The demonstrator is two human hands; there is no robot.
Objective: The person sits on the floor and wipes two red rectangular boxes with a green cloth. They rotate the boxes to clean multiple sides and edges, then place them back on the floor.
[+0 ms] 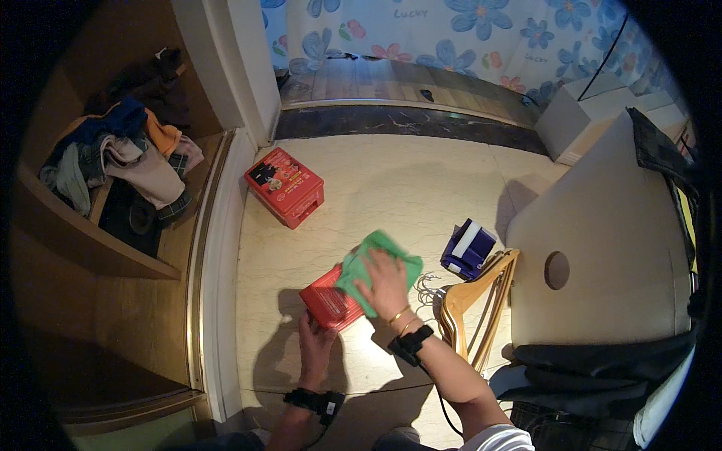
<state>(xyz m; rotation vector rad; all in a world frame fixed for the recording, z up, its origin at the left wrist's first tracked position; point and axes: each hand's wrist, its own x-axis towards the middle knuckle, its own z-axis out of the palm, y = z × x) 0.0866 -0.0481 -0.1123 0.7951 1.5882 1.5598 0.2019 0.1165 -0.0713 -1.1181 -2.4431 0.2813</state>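
Note:
Below me, a red box [330,301] is held off to the lower middle of the view, its near left corner gripped by my left hand [317,335]. My right hand [386,279] presses a green cloth [361,270] over the box's right part, fingers spread on top of the cloth. The cloth hides that part of the box. A second red box [287,186] with printed pictures rests on the tiled floor, farther off to the left.
At left is an open wooden cabinet [175,327] with piled clothes [149,175]. Wooden hangers [462,299] and a dark blue package [468,248] lie at right, beside a large beige box [609,265] with a round hole. A flowered curtain [395,34] hangs beyond.

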